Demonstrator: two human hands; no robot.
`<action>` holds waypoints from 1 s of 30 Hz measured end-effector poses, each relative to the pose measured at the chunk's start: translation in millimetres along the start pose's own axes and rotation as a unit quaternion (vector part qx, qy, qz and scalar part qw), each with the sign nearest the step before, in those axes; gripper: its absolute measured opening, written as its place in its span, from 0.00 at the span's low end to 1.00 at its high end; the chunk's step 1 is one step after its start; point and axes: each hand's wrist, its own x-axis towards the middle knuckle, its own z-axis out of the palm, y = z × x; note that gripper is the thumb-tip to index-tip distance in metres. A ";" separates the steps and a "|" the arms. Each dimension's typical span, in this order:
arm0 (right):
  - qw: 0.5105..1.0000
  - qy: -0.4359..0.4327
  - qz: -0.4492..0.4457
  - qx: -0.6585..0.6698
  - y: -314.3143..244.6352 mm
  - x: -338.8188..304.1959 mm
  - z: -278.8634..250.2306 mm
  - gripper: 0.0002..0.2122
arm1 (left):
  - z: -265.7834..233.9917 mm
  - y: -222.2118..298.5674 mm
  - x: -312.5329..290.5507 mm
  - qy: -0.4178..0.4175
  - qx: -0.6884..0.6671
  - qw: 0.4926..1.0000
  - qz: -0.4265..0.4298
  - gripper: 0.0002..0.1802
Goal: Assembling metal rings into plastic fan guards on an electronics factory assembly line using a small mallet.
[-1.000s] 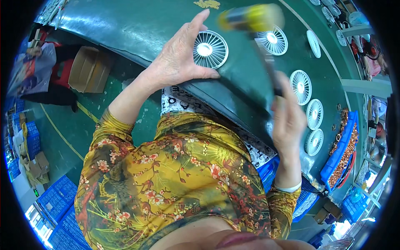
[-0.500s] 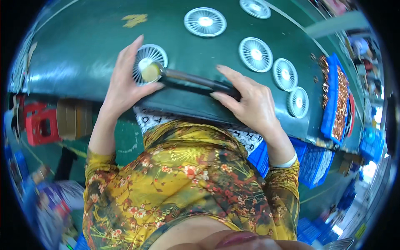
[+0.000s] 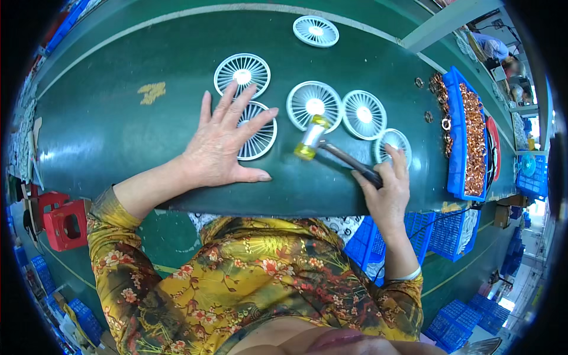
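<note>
i see my left hand (image 3: pixel 220 148) lying flat on the green table (image 3: pixel 106 130), fingers (image 3: pixel 251 97) spread wide over a white round fan grille (image 3: pixel 255 139), which it presses down near the table's middle. my right hand (image 3: pixel 387 195) has its fingers wrapped around the dark handle of a small mallet (image 3: pixel 312 137), whose yellow-capped head hangs at about 3 o'clock from the held grille, just below a second grille (image 3: pixel 315 105). more white grilles lie at 12 o'clock (image 3: pixel 242 74), at 1 o'clock (image 3: pixel 316 31) and at 3 o'clock (image 3: pixel 364 114); another (image 3: pixel 393 144) sits just above my right hand. a blue tray (image 3: pixel 454 136) of copper-coloured parts stands at the far 3 o'clock edge.
</note>
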 end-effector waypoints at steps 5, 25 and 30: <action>0.994 -0.019 -0.106 0.017 -23.8 67.2 20.8 0.15 | -3.8 -17.3 54.8 0.040 -0.022 0.999 0.007 0.50; 0.998 0.063 -0.010 0.024 10.4 241.8 97.2 0.20 | 11.7 -160.2 209.6 0.422 -0.017 0.898 -0.121 0.29; 1.000 0.015 -0.011 0.024 11.1 185.7 63.1 0.18 | 15.0 -158.5 190.1 0.402 -0.012 0.907 -0.125 0.25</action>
